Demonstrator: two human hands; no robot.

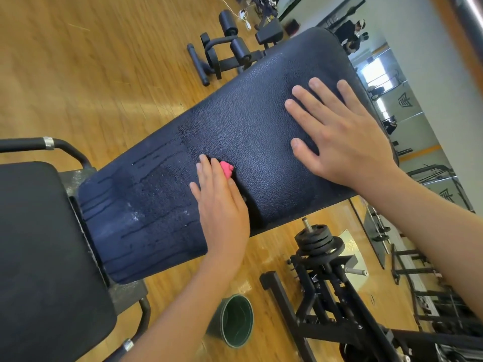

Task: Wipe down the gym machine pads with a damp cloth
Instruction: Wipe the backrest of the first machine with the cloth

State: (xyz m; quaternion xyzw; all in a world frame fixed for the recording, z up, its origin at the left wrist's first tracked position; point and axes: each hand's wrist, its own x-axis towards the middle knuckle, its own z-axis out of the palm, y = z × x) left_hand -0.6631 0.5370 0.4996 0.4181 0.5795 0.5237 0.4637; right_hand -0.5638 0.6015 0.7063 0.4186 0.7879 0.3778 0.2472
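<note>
A long dark blue backrest pad [251,131] runs from lower left to upper right, with wet streaks and droplets on its lower part. My left hand [222,205] lies on the middle of the pad and holds a small pink cloth [226,168] against it; only a bunched corner shows past the fingers. My right hand [339,137] rests flat on the upper part of the pad, fingers spread and holding nothing. A black seat pad [44,257] adjoins the backrest at the lower left.
A dark green bucket [232,320] stands on the wooden floor below the pad. A black frame with stacked weight plates [317,241] is beside it on the right. Roller pads of another machine [230,45] stand beyond. A mirror wall [407,105] lines the right.
</note>
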